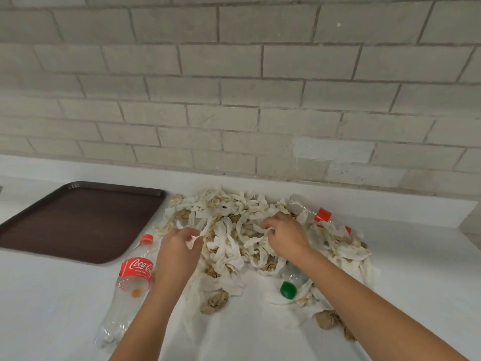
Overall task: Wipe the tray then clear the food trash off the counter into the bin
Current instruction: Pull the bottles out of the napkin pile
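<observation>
1. Far left of the counter [52, 308]: one brown tray [78, 225] lies flat, its left end cut off by the frame.
2. Just off the tray's near right corner lies one clear bottle [130, 285] on its side, red cap [147, 238] towards the wall. The red label reads "Coca-Cola"; the smaller print under it is too fine to read. The left forearm covers part of its side.
3. The left hand [177, 254] is in at the pile's left edge, thumb and fingers pinching a single white paper strip [194, 241].
4. Mid-counter is the paper pile [234, 230]: torn white strips tangled with brown crumpled bits, far too many to count, spreading back almost to the brick wall [234, 87]. One loose brown wad [214, 303] sits between the forearms, nearer the front edge.
5. The right hand [286, 235] is on top of the pile, fingers curled down and clutching strips, with the fingertips partly buried.
6. Beside the right forearm is a second bottle, its green cap [288, 290] poking out. The body is mostly under paper and the label is hidden.
7. At the back right of the pile lies a third bottle [304, 207], clear, with a red band [322, 214]. Its writing is unreadable.
8. Right of the forearm is another brown wad [328, 319].
</observation>
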Tool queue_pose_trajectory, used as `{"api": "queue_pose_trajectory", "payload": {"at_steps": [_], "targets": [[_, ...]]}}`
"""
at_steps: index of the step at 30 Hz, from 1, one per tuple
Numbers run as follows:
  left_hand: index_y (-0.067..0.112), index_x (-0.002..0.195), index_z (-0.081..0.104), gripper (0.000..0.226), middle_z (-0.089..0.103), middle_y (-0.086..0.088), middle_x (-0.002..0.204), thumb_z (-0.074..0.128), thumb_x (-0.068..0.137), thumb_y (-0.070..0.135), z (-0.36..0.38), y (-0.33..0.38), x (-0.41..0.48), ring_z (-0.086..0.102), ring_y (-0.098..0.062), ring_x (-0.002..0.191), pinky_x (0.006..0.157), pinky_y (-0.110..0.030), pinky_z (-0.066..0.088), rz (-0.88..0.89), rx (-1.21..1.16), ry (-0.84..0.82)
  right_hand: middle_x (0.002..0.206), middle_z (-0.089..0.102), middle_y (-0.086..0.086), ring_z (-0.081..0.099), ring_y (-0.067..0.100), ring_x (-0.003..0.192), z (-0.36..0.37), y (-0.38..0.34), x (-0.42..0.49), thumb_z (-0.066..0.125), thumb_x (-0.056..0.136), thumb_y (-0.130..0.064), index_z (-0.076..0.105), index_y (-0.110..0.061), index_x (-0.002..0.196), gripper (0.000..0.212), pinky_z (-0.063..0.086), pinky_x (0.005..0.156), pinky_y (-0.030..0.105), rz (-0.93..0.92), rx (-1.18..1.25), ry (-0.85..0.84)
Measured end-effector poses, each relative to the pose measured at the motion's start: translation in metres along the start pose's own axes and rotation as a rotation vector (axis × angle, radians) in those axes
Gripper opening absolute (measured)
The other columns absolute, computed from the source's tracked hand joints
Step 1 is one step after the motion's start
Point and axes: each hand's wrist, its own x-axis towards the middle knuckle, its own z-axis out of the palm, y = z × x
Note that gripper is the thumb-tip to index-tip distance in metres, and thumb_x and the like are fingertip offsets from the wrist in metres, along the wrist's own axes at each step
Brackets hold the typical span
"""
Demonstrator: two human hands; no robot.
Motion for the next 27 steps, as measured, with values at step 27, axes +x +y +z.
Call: {"api": "queue_pose_trajectory", "payload": {"at_steps": [27], "targets": [[0.01,0.143,0.022,0.093,0.033,-0.026,0.13,0.079,0.07,0.017,-0.031,-0.053,-0.004,0.054,-0.047,0.094,0.083,-0.05,0.046,-0.316,0.145,0.097,0.122,0.052,-0.013,0.043,0.015,0.121,-0.01,0.042,-0.078,0.075,0.074,-0.037,0.064,-0.038,0.112,0.04,0.026,0.108,0.044,-0.059,0.138,0.15]]}}
